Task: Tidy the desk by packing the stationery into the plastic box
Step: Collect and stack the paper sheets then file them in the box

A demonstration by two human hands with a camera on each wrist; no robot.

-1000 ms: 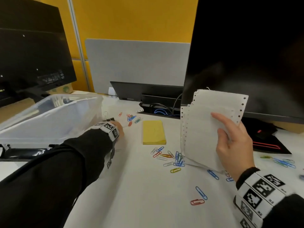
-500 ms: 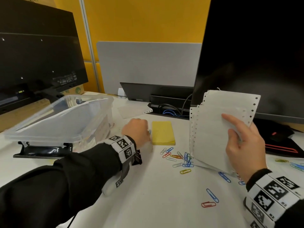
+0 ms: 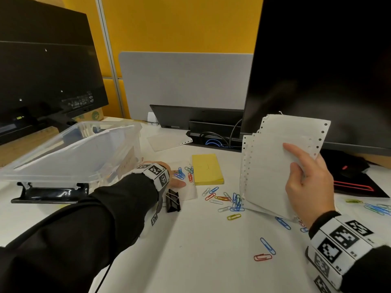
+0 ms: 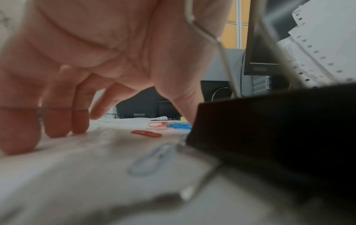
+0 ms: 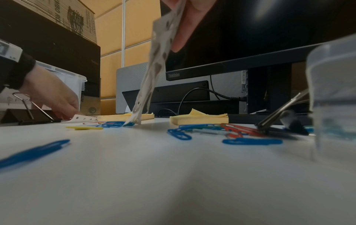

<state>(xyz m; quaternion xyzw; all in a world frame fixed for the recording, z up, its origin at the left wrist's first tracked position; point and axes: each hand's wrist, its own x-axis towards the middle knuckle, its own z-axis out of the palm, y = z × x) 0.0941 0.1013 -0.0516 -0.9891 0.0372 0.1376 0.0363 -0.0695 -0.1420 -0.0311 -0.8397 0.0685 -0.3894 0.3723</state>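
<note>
White desk (image 3: 190, 261) | left hand (image 3: 175, 180) fingers flat on sheet (image 3: 188, 191); binder clip (image 3: 173, 200) beside | right hand (image 3: 306, 187) grips paper stack (image 3: 270, 166)

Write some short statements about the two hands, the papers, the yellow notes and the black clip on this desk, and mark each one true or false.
1. The right hand holds a stack of punched papers upright on the desk. True.
2. The left hand is inside the plastic box. False: it is outside the box, its fingertips pressing a sheet on the desk.
3. The black clip lies on the desk beside the left wrist. True.
4. The yellow notes are already in the box. False: they lie on the desk.
5. Paper clips lie scattered on the desk. True.
</note>
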